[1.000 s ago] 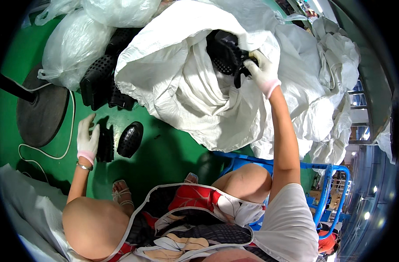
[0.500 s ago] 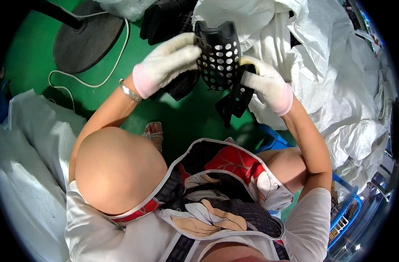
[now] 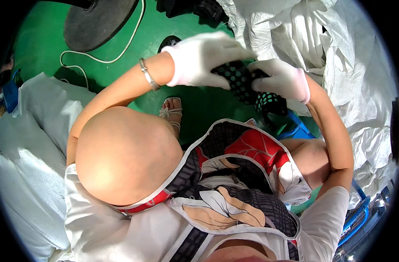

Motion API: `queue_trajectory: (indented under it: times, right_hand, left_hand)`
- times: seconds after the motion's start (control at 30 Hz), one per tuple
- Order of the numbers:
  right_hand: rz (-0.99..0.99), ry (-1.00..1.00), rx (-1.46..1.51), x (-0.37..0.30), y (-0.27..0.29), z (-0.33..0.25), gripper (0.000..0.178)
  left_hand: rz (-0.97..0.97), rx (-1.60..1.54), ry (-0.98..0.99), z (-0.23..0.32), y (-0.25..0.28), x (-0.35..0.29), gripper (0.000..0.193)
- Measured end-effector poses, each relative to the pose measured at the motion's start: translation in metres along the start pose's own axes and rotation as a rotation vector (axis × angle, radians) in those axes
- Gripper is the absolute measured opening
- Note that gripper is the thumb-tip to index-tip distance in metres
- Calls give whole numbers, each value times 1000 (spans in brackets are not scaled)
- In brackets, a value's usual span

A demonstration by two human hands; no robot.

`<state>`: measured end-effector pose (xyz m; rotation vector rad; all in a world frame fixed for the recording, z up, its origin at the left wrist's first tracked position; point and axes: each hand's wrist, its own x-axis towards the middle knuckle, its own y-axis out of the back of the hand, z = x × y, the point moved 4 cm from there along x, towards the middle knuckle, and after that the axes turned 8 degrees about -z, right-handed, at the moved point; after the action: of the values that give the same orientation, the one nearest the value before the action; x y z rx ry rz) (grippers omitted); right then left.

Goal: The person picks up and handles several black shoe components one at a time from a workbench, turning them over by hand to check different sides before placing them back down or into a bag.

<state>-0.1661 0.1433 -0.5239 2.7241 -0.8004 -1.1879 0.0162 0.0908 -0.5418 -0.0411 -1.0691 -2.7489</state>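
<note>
My left hand point(image 3: 208, 60), in a white knit glove with a pink cuff, grips the left end of a black perforated plastic shell point(image 3: 238, 83). Its fingers reach over the top of the piece and are slightly blurred. My right hand point(image 3: 281, 80), gloved the same way, has its thumb and fingers closed on the right part of the shell. Rows of round holes run across the shell, with green floor showing through some of them. Another holed black section point(image 3: 269, 102) hangs below my right hand; whether it is joined to the shell I cannot tell.
Large white woven sacks point(image 3: 291, 30) heap up on the right, and more white sacking point(image 3: 38, 126) lies at left. Black plastic pieces point(image 3: 208, 9) sit on the green floor at the far side. A round stand base point(image 3: 97, 26) and white cable point(image 3: 121, 56) are far left.
The shell has come down and to the right, turning from upright to slanted. My left hand has moved right, over its top. The view has shifted too.
</note>
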Motion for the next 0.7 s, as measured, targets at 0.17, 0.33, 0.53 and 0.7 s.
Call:
queue_trajectory:
  times: [0.17, 0.33, 0.53, 0.7]
  right_hand:
    - [156, -55, 109, 16, -6, 26, 30]
    - [298, -150, 332, 11, 10, 51, 32]
    - [288, -294, 482, 11, 4, 55, 36]
    - [301, -297, 610, 10, 9, 60, 34]
  left_hand:
    - [2, -203, 335, -28, -50, -20, 47]
    - [289, -501, 937, -82, -80, -56, 70]
    - [314, -118, 973, -100, -91, -47, 65]
    - [287, 67, 952, -103, -109, -33, 57]
